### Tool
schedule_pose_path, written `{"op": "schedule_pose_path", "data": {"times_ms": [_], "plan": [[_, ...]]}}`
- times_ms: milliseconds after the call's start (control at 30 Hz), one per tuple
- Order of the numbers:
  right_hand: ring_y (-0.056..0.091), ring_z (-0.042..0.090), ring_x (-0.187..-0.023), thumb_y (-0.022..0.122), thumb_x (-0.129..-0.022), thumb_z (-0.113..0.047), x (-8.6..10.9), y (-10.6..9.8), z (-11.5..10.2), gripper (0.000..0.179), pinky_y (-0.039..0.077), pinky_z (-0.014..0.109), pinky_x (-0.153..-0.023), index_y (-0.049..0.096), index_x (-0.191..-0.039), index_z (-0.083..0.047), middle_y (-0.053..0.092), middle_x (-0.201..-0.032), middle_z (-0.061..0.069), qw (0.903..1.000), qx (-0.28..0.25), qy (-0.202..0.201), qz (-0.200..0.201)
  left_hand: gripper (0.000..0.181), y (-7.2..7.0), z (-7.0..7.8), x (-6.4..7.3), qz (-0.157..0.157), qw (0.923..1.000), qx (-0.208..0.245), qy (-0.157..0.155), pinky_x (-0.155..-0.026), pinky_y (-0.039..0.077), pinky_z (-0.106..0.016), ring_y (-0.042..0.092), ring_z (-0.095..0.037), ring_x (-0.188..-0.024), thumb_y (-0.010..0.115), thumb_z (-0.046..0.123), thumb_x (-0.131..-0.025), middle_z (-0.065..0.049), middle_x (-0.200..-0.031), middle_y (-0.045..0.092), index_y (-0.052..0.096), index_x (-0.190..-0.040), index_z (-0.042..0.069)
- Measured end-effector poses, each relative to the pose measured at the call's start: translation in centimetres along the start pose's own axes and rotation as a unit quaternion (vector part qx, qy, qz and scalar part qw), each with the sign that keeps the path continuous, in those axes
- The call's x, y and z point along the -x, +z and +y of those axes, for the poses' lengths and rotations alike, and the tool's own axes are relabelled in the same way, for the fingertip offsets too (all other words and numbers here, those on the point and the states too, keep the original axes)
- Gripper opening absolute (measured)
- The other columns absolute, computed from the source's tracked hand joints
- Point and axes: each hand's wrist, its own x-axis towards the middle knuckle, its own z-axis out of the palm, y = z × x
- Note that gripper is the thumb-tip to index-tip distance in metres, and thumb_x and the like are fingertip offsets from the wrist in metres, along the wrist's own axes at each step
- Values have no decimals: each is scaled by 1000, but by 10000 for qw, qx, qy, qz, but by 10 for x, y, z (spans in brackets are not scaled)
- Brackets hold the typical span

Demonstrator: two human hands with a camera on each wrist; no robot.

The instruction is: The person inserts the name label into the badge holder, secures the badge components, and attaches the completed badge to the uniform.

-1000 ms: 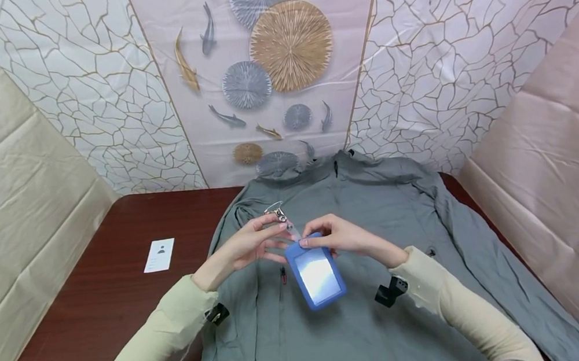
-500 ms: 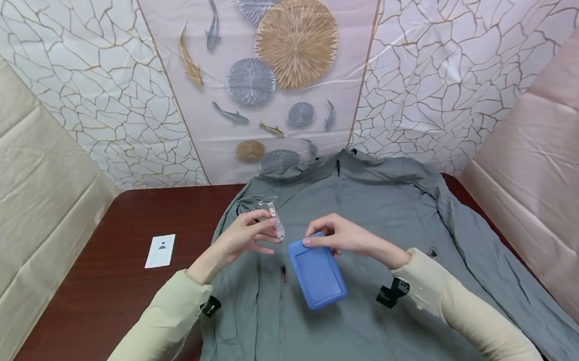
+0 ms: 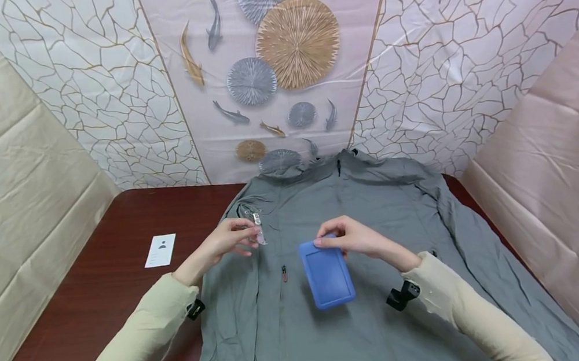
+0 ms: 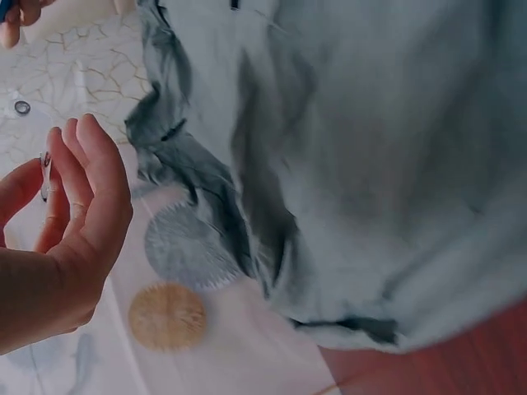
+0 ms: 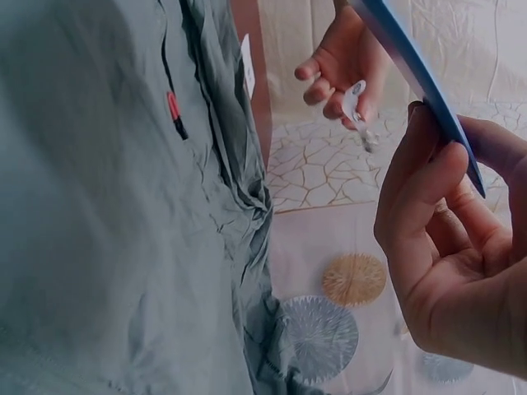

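Observation:
Between thumb and fingers, my left hand (image 3: 228,240) pinches a clear strap clip (image 3: 258,224) with a metal clasp and pin, above the left part of the grey jacket (image 3: 376,323). My right hand (image 3: 349,237) grips the top edge of a blue badge holder (image 3: 328,272), which hangs tilted over the jacket's front. Clip and holder are apart. In the right wrist view the holder (image 5: 428,90) shows edge-on, with the clip (image 5: 354,100) in the other hand behind it. Only the edge of the clip (image 4: 45,174) shows in the left wrist view.
A white card (image 3: 160,250) with a small portrait icon lies on the dark red table (image 3: 107,302), left of the jacket. A zipper pull (image 3: 284,274) shows on the jacket front. Patterned wall cloth (image 3: 303,109) stands behind the table, with beige panels (image 3: 6,173) at the sides.
The clip has come away from the blue badge holder. My left hand has moved left with the clip, and my right hand slightly right with the holder.

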Motion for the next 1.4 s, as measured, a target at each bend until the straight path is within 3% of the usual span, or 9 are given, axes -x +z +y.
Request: {"op": "schedule_pose_path", "data": {"times_ms": [200,400,933,1400], "plan": [[43,5,-46,58,-87,-23,8,-5,15,21,41,21,-44,63,-90,-2,54,-62,-1,9999,-76,123,-5,24,-9,-13,3,71,9993,-252,-266,-65,56,-35,64,-10,-69,57,22,-87,2,-77,66,59,-99,1],[44,6,-45,57,-87,-24,18,-9,34,24,42,24,-43,63,-93,-1,55,-61,-1,9995,-85,301,-85,20,-8,-27,7,-137,9979,-286,-566,-60,56,-32,65,-10,-69,58,18,-86,0,-78,67,60,-96,1],[46,4,-45,57,-87,-24,31,-3,57,27,47,27,-44,61,-96,1,58,-60,-7,9968,-542,531,-269,16,34,-39,9,-754,9898,-463,-1117,-56,56,-31,64,-12,-59,60,5,-81,-13,-81,68,61,-95,-3],[51,4,-48,57,-87,-23,31,-2,54,28,51,29,-47,60,-97,3,63,-68,-6,9962,-555,641,-194,10,47,-45,3,-1030,9848,-545,-1286,-53,55,-30,63,-11,-55,59,0,-80,-10,-73,67,62,-90,-3]]}}
